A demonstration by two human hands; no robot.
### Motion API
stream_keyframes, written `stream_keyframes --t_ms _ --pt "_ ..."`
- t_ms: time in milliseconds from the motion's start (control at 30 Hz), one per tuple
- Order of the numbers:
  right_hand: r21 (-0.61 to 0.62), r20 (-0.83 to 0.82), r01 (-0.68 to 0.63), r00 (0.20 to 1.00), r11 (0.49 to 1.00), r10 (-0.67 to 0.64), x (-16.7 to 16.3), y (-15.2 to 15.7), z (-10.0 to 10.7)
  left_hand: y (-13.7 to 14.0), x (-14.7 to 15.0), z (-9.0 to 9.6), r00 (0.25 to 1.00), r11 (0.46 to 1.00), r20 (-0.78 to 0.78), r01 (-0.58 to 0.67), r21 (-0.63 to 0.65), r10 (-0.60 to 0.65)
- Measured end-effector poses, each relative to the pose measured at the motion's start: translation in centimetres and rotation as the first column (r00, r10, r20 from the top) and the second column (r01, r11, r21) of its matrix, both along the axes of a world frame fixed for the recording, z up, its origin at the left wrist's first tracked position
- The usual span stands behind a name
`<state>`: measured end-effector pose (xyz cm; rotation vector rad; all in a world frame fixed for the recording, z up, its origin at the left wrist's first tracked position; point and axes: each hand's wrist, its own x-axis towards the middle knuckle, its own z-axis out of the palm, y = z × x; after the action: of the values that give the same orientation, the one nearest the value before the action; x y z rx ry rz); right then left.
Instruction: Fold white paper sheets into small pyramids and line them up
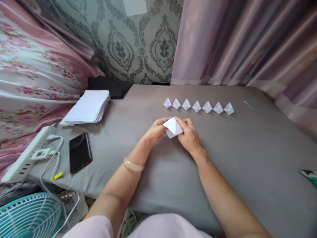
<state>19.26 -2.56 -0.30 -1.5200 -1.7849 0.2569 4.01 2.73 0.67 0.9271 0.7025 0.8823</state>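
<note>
A small folded sheet of white paper [174,128] is held between my two hands, above the middle of the grey-covered table. My left hand [156,130] grips its left side, with the fingers partly behind the paper. On the right edge, my right hand [189,134] has its thumb near the top fold and its fingers curled around. Beyond my hands, several small pointed folded paper pieces [196,106] stand in a row across the table.
At the left lie a stack of white paper [85,107], a black phone [80,152] and a power strip [32,153] with cables. A black folded item [110,86] is behind the stack. A thin stick [248,105] lies right of the row. Below left stands a teal fan [29,215].
</note>
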Motion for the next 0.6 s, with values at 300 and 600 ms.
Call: stream_keyframes --t_ms 300,600 --pt "-0.034 0.102 0.006 0.995 0.999 -0.003 -0.1 -0.1 0.1 0.3 -1.4 1.0 0.985 0.986 0.098 0.149 -0.073 -0.141" --pt "-0.107 -0.102 -0.093 0.991 0.99 0.082 0.2 0.5 -0.9 1.0 -0.7 0.3 0.966 0.951 -0.09 -0.256 -0.175 0.244"
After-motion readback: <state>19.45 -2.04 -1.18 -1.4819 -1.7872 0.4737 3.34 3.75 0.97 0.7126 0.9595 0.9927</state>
